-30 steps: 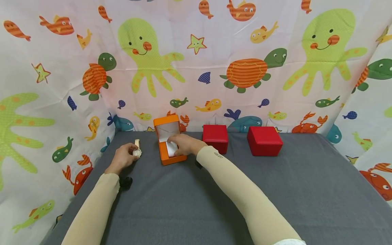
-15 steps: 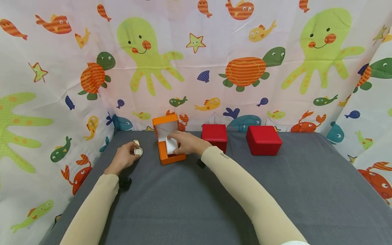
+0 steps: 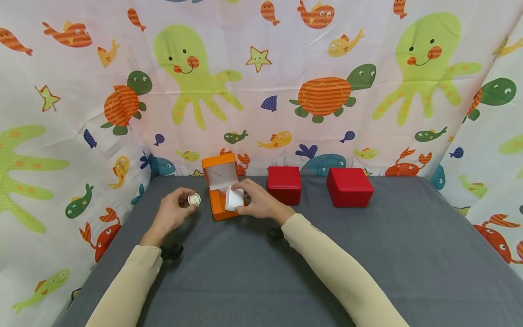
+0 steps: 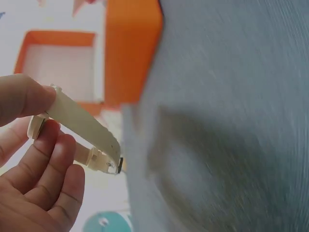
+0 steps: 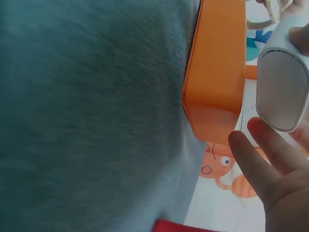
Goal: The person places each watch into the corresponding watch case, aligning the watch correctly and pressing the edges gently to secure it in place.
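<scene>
Between thumb and fingers, my left hand (image 3: pixel 170 214) pinches a wristwatch (image 3: pixel 194 199) with a pale dial, raised over the table left of the orange box. Its cream strap (image 4: pixel 87 123) hangs in a loop in the left wrist view. My right hand (image 3: pixel 263 203) grips a white watch cushion (image 3: pixel 234 199) by its ends, above the box's front right. One flat, rounded end of the cushion (image 5: pixel 282 92) faces the right wrist camera. The orange watch box (image 3: pixel 220 214) stands with its lid raised, showing a white lining. The cushion and right fingers cover part of its inside.
Two closed red boxes (image 3: pixel 284 185) (image 3: pixel 350 187) stand right of the orange box along the back of the grey tablecloth (image 3: pixel 245 281). Behind them hangs a white curtain (image 3: pixel 278 68) printed with sea animals, which also runs along both sides.
My right hand has lifted the white cushion out of the orange box and tilted it. My left hand has raised the watch off the table and moved it right, towards the box.
</scene>
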`<action>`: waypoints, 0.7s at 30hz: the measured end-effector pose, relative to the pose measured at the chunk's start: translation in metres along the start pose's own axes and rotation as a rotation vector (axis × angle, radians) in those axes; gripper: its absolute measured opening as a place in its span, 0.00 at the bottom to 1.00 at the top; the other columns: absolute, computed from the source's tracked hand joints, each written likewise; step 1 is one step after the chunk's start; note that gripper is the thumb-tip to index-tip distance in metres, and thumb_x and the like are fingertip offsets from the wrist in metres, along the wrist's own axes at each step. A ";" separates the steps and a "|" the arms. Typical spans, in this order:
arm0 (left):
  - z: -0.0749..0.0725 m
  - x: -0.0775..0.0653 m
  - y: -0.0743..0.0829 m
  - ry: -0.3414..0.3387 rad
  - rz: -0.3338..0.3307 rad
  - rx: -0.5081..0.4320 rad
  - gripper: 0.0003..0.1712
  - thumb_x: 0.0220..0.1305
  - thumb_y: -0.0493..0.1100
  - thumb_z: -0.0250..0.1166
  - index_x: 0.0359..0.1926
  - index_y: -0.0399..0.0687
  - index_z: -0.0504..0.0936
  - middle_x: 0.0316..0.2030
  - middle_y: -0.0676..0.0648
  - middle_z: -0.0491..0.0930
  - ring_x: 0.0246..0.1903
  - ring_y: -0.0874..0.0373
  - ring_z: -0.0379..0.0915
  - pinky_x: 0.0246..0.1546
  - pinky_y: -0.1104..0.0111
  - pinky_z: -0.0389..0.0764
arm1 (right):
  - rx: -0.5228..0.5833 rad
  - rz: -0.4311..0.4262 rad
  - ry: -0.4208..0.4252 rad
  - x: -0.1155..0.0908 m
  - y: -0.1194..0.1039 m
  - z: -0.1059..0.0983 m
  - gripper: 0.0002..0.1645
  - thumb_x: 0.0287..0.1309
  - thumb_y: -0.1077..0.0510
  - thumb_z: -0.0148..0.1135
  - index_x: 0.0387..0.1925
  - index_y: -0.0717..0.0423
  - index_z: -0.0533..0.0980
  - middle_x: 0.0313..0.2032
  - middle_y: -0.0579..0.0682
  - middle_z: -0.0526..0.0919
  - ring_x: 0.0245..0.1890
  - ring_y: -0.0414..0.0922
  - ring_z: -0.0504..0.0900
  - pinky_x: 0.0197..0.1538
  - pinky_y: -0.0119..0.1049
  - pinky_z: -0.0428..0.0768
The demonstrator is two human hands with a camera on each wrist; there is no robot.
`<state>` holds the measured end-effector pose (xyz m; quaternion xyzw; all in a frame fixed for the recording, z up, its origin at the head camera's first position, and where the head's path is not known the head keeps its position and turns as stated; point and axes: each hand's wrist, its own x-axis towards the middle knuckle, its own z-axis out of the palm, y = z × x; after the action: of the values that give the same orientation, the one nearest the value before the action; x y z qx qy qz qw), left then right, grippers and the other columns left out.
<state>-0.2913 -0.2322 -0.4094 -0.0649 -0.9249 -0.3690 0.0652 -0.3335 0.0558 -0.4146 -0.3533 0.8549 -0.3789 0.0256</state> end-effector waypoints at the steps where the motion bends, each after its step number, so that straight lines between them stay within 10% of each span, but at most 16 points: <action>1: 0.000 -0.002 0.004 0.006 0.012 -0.005 0.21 0.58 0.39 0.67 0.53 0.43 0.76 0.42 0.42 0.78 0.38 0.49 0.71 0.41 0.61 0.76 | 0.031 0.000 0.008 -0.003 0.001 0.000 0.35 0.49 0.54 0.71 0.60 0.46 0.69 0.53 0.45 0.69 0.51 0.46 0.70 0.49 0.42 0.80; 21: 0.044 0.002 0.083 -0.036 0.236 -0.314 0.21 0.56 0.38 0.70 0.52 0.46 0.80 0.42 0.46 0.81 0.36 0.54 0.79 0.40 0.61 0.81 | 0.318 0.034 0.126 -0.048 0.002 -0.034 0.32 0.49 0.59 0.67 0.58 0.55 0.70 0.52 0.50 0.74 0.49 0.52 0.73 0.47 0.45 0.80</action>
<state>-0.2821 -0.1417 -0.3852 -0.1890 -0.8428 -0.4974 0.0806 -0.3093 0.1082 -0.4029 -0.3059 0.7899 -0.5305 0.0337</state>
